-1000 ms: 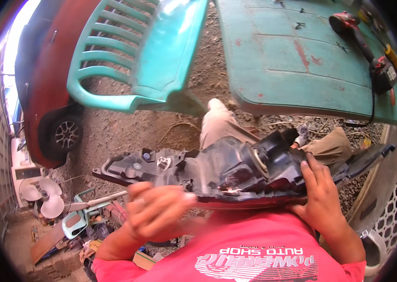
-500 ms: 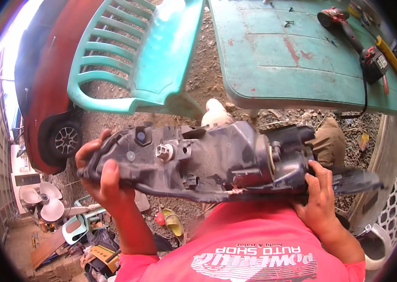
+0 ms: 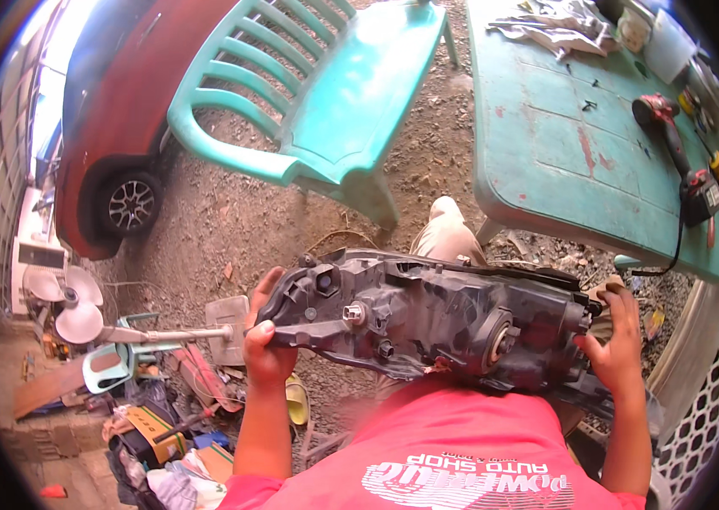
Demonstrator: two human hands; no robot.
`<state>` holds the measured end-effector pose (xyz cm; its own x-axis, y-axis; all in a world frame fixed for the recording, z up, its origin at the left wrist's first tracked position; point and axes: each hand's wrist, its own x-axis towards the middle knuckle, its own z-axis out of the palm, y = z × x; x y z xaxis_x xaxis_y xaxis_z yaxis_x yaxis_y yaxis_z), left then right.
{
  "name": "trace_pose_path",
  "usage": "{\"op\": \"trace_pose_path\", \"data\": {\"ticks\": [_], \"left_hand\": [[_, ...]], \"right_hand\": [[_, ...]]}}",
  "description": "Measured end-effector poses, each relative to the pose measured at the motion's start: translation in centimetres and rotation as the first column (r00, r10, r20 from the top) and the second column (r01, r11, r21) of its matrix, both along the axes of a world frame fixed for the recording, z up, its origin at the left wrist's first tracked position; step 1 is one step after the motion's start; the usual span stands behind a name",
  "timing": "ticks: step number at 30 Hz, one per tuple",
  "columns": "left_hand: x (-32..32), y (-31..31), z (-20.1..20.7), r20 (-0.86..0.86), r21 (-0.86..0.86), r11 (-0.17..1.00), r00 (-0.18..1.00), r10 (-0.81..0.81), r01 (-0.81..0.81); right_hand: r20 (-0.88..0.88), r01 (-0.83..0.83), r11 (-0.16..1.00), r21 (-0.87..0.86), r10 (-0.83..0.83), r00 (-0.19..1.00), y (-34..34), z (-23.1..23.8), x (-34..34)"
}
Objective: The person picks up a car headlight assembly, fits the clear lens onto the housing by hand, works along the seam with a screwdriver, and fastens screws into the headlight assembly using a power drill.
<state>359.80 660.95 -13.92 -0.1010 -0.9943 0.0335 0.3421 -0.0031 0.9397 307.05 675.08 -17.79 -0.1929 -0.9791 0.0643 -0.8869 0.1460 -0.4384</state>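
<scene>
A black car headlight (image 3: 436, 319) is held in front of my red shirt, its back side up and dusty. A pale bulb socket (image 3: 353, 314) sticks out near its left end, and a round cap (image 3: 498, 338) sits nearer the right. My left hand (image 3: 267, 344) grips the left end, thumb on the near side and fingers around the far edge. My right hand (image 3: 617, 336) is closed around the right end, fingers bent over the housing. The headlight's front face is turned away from view.
A green table (image 3: 546, 174) at the far right carries a cordless power tool (image 3: 674, 149), small screws and a cloth (image 3: 555, 30). Ahead stands a green plastic bench (image 3: 351, 102). A red car (image 3: 113, 102) is at the left, with a standing fan (image 3: 79, 302) and clutter nearer.
The headlight has shifted right and tilted, its back turning more toward me. My right hand has moved up its right end. The view has swung left, showing more ground.
</scene>
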Motion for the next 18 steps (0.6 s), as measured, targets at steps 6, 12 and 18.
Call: {"op": "trace_pose_path", "data": {"ticks": [6, 12, 18], "left_hand": [[2.5, 1.6, -2.3, -0.142, 0.217, 0.976, 0.99, 0.019, 0.012], [6.6, 2.7, -4.8, -0.129, 0.257, 0.96, 0.988, -0.081, 0.112], [6.9, 3.8, -5.4, -0.257, 0.314, 0.926, 0.958, -0.127, 0.207]], "right_hand": [[0.503, -0.078, 0.861, 0.502, -0.217, 0.836, -3.5, -3.8, -4.2], [0.595, 0.115, 0.872, 0.476, -0.415, 0.688, -5.1, -3.2, -1.5], [0.616, 0.279, 0.941, 0.191, -0.336, 0.712, -1.6, -3.6, -3.2]]}}
